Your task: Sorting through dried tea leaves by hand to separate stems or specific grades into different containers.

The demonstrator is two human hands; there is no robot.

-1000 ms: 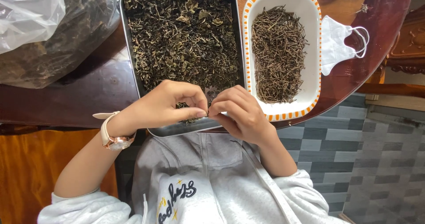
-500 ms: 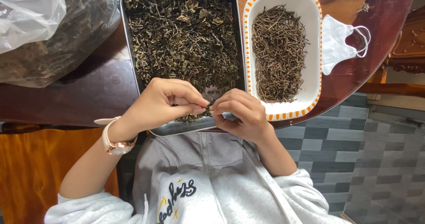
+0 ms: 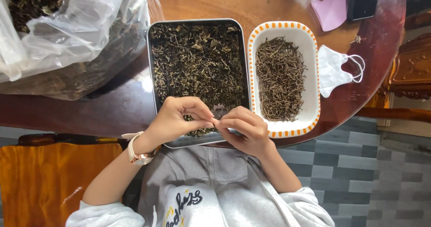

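Note:
My left hand (image 3: 177, 118) and my right hand (image 3: 244, 130) meet fingertip to fingertip over the near end of a metal tray (image 3: 153, 84) filled with dried dark green leaves (image 3: 197, 61). Both pinch a small piece of dried leaf or stem between thumb and fingers; the piece itself is mostly hidden by the fingers. To the right of the tray stands a white oblong dish (image 3: 311, 61) with an orange-checked rim, holding a pile of thin brown stems (image 3: 280, 79). A watch with a pale strap is on my left wrist.
A large clear plastic bag (image 3: 67, 38) of dried leaves lies at the left on the round wooden table (image 3: 251, 2). A white face mask (image 3: 334, 70), a pink mask (image 3: 330, 7) and a dark phone (image 3: 361, 0) lie at the right. Tiled floor shows beyond the table's edge.
My hands have stayed over the tray's near end, fingers working a small piece between them. The view has shifted, so the tray and dish now sit lower in the picture.

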